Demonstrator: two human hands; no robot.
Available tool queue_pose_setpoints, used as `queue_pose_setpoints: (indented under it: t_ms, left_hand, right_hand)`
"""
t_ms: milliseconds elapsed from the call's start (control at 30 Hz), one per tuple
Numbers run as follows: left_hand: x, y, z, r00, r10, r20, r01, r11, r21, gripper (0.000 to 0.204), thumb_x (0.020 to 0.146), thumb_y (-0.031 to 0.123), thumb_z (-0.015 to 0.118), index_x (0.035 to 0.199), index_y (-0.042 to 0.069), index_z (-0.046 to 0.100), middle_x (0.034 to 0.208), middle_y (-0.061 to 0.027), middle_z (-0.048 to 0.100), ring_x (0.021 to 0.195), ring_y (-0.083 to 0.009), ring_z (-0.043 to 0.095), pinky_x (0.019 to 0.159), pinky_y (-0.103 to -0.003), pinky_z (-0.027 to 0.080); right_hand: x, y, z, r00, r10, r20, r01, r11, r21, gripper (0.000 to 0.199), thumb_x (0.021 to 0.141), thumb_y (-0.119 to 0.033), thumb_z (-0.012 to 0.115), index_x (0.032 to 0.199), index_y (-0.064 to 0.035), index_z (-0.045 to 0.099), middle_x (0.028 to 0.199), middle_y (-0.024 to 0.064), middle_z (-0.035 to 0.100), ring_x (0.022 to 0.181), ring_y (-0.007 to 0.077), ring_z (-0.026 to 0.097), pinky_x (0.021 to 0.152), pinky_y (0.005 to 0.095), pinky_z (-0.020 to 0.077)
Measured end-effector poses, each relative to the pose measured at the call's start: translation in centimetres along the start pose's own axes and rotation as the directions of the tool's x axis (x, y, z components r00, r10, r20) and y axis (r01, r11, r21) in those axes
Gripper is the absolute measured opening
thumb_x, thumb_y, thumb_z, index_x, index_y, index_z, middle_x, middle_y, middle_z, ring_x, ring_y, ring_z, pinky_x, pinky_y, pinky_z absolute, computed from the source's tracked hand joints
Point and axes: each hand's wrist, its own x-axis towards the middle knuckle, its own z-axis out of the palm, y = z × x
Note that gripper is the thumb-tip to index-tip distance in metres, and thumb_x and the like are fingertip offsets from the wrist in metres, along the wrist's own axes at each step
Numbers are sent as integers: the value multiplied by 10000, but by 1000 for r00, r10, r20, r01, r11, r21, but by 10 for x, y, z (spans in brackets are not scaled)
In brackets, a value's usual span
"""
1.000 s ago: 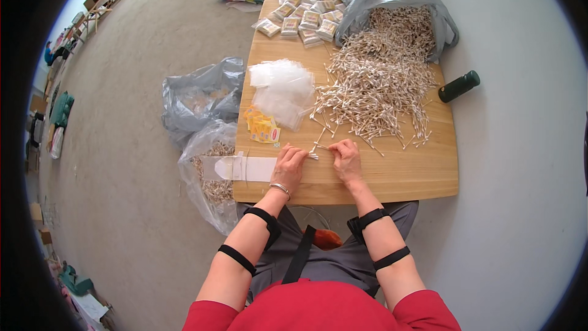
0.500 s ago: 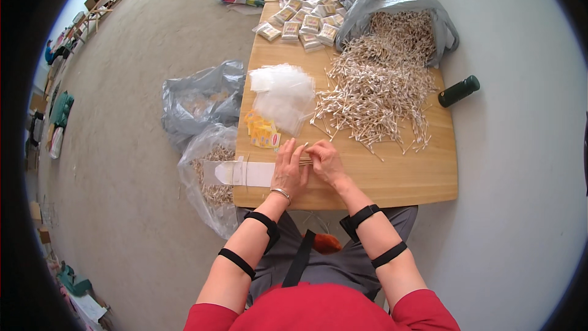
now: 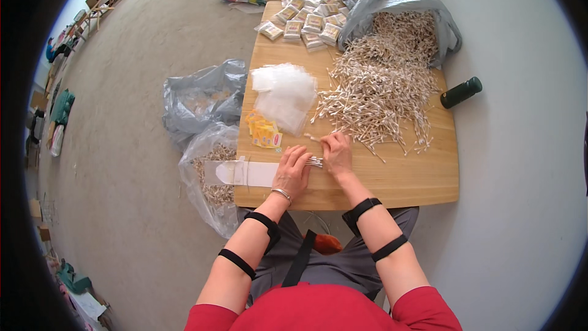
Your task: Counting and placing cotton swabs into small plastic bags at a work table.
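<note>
Head view looks down on a wooden worktop (image 3: 392,178) in the middle of the frame, with the person's red sleeves and strapped forearms coming in from the lower edge. Both hands meet at the near edge of the worktop, just left of centre. Left hand (image 3: 293,171) is curled, fingers bent down onto a small bundle of swabs (image 3: 314,161) that sticks out to its right. Right hand (image 3: 336,153) lies just beside it, fingers closed on the other end of the same bundle, so both hands grip it between them. Left of the hands, a flat white sleeve (image 3: 242,173) overhangs the worktop's left edge.

Slightly above and left of the hands sit yellow packets (image 3: 264,132), and above those a stack of clear bags (image 3: 285,92). Right of that, a broad heap of loose swabs (image 3: 383,86) spreads toward the upper right, spilling from a grey sack (image 3: 398,3). Filled packs (image 3: 303,18) lie at the far end. A dark bottle (image 3: 460,92) lies on the floor beside the right edge. Two plastic sacks (image 3: 205,122) sit on the floor at left.
</note>
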Motion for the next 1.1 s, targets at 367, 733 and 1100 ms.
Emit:
queue_pose_setpoints:
  t_ms: [367, 733, 1100]
  left_hand:
    - [2, -1, 2, 999, 47, 6, -47, 998, 32, 288, 795, 66, 612, 1083, 60, 613, 1130, -80, 608, 1138, -253, 525, 1059, -437, 346]
    - [2, -1, 3, 998, 65, -13, -65, 998, -8, 184, 768, 63, 640, 951, 83, 642, 1050, -53, 630, 1095, -226, 549, 1049, -435, 358]
    - [0, -4, 0, 996, 94, 0, -94, 995, -37, 179, 738, 46, 646, 913, 78, 633, 994, -46, 633, 1043, -230, 562, 1057, -436, 352]
  right_hand:
    - [-19, -3, -15, 988, -139, 67, 114, 949, 293, 152, 741, 42, 605, 868, -36, 638, 953, 93, 569, 804, 277, 558, 724, 351, 482]
    - [17, 2, -5, 991, -112, 67, 125, 966, -227, 89, 764, -72, 602, 842, -108, 627, 928, 52, 541, 896, 253, 526, 774, 376, 455]
    - [19, 3, -2, 999, -27, -36, 13, 933, -359, 81, 773, -212, 647, 793, -138, 621, 859, 11, 564, 888, 225, 512, 760, 381, 420]
